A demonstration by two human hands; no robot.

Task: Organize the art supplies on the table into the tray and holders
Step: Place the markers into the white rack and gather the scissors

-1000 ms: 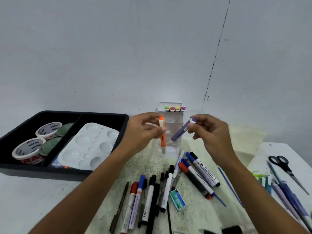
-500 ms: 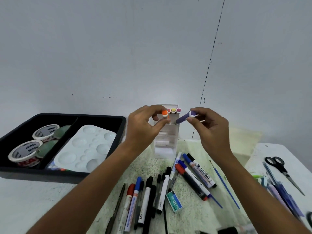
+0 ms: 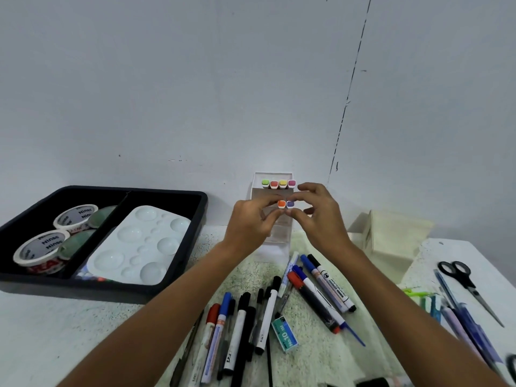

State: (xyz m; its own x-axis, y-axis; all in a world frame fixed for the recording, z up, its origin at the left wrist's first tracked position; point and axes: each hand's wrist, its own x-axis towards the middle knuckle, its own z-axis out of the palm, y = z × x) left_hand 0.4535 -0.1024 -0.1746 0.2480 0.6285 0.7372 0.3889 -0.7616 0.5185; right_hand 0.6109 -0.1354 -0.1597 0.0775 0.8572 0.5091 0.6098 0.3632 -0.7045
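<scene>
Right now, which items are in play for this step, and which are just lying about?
In play:
left hand at the orange marker
right hand at the purple marker
clear marker holder with four markers in its back row

Lying about:
loose pens and whiteboard markers
scissors
staples box
black tray with tape rolls and palette

You're at an art desk: markers (image 3: 326, 289), a palette (image 3: 139, 247), tape rolls (image 3: 42, 252), scissors (image 3: 466, 283), bare wall (image 3: 195, 79).
</scene>
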